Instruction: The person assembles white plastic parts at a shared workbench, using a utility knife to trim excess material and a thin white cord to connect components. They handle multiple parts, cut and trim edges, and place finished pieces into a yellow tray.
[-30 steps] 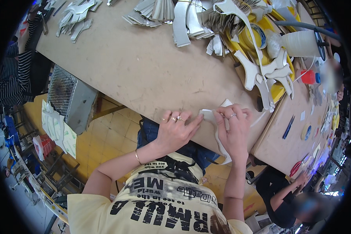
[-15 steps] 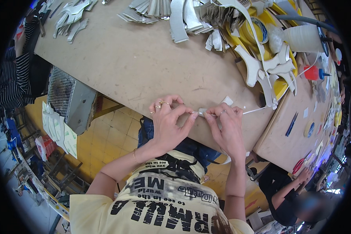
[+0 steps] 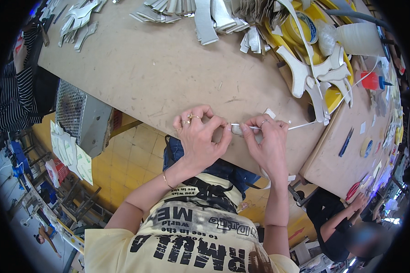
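Note:
A narrow white strip runs from the right along the table's near edge and passes under my right hand. My right thumb and fingers are closed on it. Its end shows between my two hands, above a small whitish piece on the tabletop. My left hand, with rings on its fingers, has thumb and forefinger pinched together just left of that end. Whatever sits in this pinch, if anything, is too small to make out. Beyond my right hand lies a small white scrap.
Stacks of silvery-white cut pieces lie at the far side of the table. A yellow tray holding tape rolls and white curved parts stands at right. On the adjoining table are a blue pen and a co-worker's hand.
The strip's end has come out of my left fingertips' cover and now shows between the hands. My left hand has shifted slightly; my right hand stays on the strip. The view has tilted a little.

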Demonstrator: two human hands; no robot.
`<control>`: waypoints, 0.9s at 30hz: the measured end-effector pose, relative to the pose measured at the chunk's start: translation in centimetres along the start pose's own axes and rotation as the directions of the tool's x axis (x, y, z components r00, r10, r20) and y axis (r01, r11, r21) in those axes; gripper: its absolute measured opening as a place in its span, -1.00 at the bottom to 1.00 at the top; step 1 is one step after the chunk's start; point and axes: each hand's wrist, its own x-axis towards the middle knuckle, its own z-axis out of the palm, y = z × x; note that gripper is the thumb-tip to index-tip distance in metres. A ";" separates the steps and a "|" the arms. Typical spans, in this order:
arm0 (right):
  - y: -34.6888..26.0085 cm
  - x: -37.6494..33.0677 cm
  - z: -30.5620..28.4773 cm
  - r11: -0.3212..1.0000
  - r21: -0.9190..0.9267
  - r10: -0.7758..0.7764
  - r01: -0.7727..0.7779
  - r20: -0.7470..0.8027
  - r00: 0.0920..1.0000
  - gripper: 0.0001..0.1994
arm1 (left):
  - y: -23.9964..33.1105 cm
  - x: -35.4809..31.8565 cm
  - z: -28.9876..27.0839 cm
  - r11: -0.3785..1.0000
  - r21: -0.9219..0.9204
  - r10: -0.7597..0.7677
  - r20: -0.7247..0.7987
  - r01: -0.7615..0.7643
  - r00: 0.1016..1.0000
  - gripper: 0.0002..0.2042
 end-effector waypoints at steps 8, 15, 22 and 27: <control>0.1 0.2 0.2 0.999 -0.048 -0.013 0.012 -0.012 1.000 -0.82 | 0.0 0.1 0.2 0.999 0.046 0.022 -0.007 -0.021 1.000 -0.90; 0.0 0.3 0.3 0.997 -0.077 -0.022 0.020 -0.019 1.000 -0.82 | 0.0 0.0 0.2 0.998 0.055 0.029 -0.010 -0.028 1.000 -0.89; -0.1 0.4 0.2 0.993 -0.110 -0.044 0.041 -0.028 0.999 -0.81 | -0.2 -0.1 0.4 0.997 0.069 0.033 -0.030 -0.031 0.999 -0.87; -0.1 0.5 0.0 0.993 -0.113 -0.029 0.027 -0.018 0.999 -0.80 | -0.3 -1.5 -0.8 0.974 0.121 0.199 -0.076 -0.189 0.977 -0.78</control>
